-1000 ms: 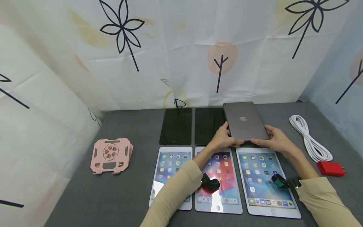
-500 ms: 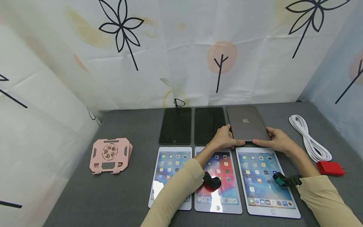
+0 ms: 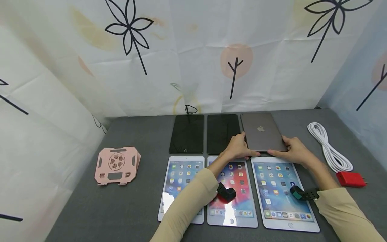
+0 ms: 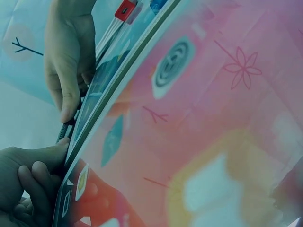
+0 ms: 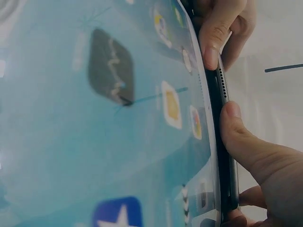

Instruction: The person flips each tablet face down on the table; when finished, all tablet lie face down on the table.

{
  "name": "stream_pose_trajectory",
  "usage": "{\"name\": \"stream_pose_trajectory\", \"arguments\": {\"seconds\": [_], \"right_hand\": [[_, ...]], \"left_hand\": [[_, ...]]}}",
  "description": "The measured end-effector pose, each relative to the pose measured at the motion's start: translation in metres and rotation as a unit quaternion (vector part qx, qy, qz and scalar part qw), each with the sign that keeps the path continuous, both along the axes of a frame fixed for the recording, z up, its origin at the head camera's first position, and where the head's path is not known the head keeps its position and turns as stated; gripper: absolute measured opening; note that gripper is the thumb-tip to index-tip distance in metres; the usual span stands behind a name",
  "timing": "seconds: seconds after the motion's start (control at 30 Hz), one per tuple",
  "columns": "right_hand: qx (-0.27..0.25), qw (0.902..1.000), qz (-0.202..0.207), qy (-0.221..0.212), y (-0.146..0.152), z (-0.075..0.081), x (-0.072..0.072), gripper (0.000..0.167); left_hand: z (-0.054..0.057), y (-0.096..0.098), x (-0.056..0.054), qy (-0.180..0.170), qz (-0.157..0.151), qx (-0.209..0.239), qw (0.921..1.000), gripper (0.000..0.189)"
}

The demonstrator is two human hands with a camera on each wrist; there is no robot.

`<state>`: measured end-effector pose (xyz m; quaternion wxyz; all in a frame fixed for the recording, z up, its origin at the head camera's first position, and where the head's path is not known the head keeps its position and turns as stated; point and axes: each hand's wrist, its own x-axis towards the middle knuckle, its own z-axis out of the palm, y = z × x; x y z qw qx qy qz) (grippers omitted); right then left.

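Observation:
A dark grey tablet [image 3: 260, 134] lies back side up, its apple logo showing, at the right end of the far row in the head view. My left hand [image 3: 238, 147] holds its near left corner, thumb along the near edge. My right hand [image 3: 295, 151] grips the near right corner the same way, the two thumbs pointing at each other. In the right wrist view the right thumb [image 5: 236, 125] presses the tablet's slim edge [image 5: 221, 82], which has a row of small holes. Just below sits a white tablet [image 3: 290, 226] with its screen lit.
Two black tablets [image 3: 186, 134] lie left of the grey one. Other lit white tablets [image 3: 232, 221] fill the near row under my forearms. A pink folding stand [image 3: 116, 165] is far left. At right are a coiled white cable [image 3: 329, 148] and a red charger [image 3: 350, 179].
The grey tablet has come down and slightly right, from tilted and overlapping the black tablet beside it to lying in the row. Both hands have kept their hold on its corners.

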<state>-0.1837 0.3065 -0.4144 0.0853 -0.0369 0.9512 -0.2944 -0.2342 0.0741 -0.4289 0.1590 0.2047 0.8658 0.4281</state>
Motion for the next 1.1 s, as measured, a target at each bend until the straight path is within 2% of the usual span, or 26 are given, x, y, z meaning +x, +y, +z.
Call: {"name": "stream_pose_trajectory", "arguments": {"seconds": [0.07,0.13,0.33,0.53,0.63,0.87,1.1], "right_hand": [[0.007,1.0,-0.004,0.004,-0.001,-0.0005,0.001,0.105],[0.012,0.9999,-0.009,0.006,-0.0021,-0.0006,0.0016,0.106],[0.018,0.9997,-0.014,-0.001,-0.0033,-0.0002,0.002,0.109],[0.023,0.9994,-0.022,-0.011,-0.0032,-0.0011,0.0028,0.112],[0.025,0.9994,-0.023,-0.009,-0.0039,-0.0007,0.0031,0.112],[0.015,0.9993,-0.024,-0.025,-0.0037,0.0003,0.0037,0.111],[0.008,0.9991,-0.024,-0.034,-0.0039,0.0022,0.0025,0.109]], "left_hand": [[-0.0001,0.0001,-0.0001,0.011,-0.002,-0.012,0.9999,0.064],[0.0002,0.0003,-0.0001,0.013,-0.003,-0.019,0.9997,0.064],[0.0013,0.0014,0.0005,0.014,-0.001,-0.039,0.9992,0.075],[0.0022,0.0021,0.0005,0.037,0.002,-0.06,0.9975,0.06],[0.0027,0.0024,0.0005,0.05,0.007,-0.067,0.9965,0.059],[0.0037,0.0034,0.0016,0.049,0.01,-0.074,0.996,0.076],[0.0039,0.0051,0.0016,0.058,0.016,-0.093,0.9939,0.081]]}}
